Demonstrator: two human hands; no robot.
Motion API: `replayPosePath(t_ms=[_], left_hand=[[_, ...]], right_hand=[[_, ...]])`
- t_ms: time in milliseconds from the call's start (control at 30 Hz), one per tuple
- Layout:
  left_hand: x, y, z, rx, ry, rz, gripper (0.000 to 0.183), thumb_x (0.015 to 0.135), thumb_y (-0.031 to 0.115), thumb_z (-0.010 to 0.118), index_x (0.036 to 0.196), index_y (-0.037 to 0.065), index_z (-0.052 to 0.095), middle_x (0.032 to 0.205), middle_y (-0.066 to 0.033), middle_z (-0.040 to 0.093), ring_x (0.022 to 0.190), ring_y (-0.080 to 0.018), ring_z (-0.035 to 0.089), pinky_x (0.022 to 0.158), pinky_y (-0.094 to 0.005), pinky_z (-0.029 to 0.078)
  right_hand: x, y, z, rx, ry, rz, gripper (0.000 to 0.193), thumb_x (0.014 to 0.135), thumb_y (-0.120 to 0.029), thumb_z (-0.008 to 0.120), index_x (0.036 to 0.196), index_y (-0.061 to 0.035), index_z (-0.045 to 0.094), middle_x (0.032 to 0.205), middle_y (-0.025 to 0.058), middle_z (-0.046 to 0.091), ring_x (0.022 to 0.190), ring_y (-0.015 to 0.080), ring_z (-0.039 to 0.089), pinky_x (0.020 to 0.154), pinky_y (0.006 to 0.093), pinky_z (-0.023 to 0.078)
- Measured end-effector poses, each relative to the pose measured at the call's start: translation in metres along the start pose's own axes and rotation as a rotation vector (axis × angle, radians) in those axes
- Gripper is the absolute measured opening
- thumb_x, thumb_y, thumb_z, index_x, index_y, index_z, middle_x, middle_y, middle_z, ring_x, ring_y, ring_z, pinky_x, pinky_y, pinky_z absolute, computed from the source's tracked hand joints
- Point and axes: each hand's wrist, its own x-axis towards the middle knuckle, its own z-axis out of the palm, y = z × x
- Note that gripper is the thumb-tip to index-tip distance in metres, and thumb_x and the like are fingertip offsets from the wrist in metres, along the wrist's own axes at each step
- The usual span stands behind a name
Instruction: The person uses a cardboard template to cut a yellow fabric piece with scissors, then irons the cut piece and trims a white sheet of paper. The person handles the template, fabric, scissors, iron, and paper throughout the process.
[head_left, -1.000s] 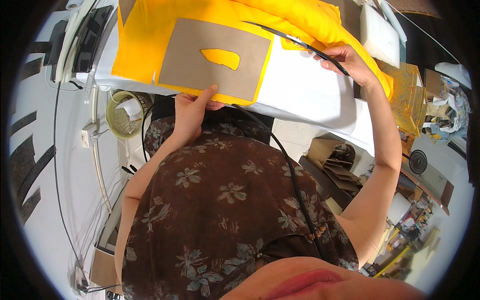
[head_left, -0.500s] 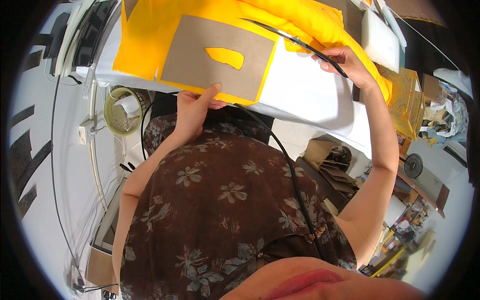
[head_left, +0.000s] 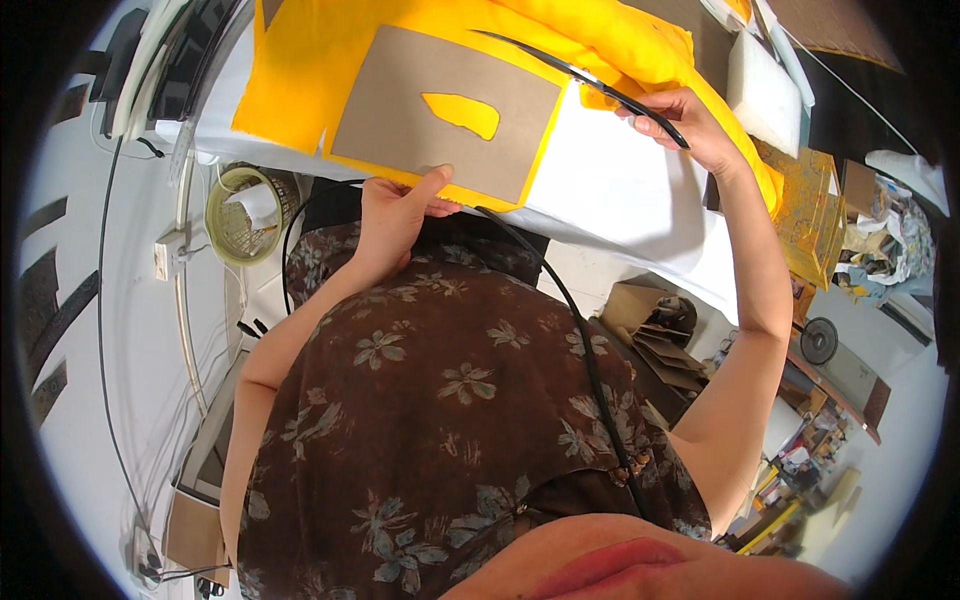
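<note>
A grey-brown rectangular board (head_left: 385, 110) with an irregular cut-out lies on yellow fabric (head_left: 285, 85); yellow shows through the hole. My left hand (head_left: 398, 220) pinches the near edge, thumb on top and fingers underneath. Long scissors with black handles (head_left: 645, 110) are gripped in my right hand (head_left: 705, 135). Their blades point left across the board's far right corner and look nearly together. Whether they touch the fabric I cannot tell. A bunched roll of the yellow fabric lies behind the scissors.
White cloth (head_left: 620, 190) covers the table. A green plastic basket (head_left: 215, 220) stands below its left end. At the right are a white foam block (head_left: 765, 95) and a yellow patterned box (head_left: 805, 205). A black cable (head_left: 560, 285) hangs along my front.
The board and my left hand have shifted slightly right. The scissors in my right hand have moved a little left and farther away.
</note>
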Motion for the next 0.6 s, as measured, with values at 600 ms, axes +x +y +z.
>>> replayPosePath(t_ms=[600], left_hand=[[-0.001,0.003,0.002,0.022,0.015,-0.018,0.027,0.09,0.016,0.074,0.099,-0.008,0.068,0.087,-0.0123,0.072,0.065,-0.0165,0.07,0.063,-0.026,0.059]], right_hand=[[0.019,-0.014,0.016,-0.005,0.04,-0.043,0.052,0.077,-0.048,0.086,0.105,-0.0053,0.077,0.072,-0.0069,0.058,0.062,0.0027,0.044,0.053,0.0187,0.03]])
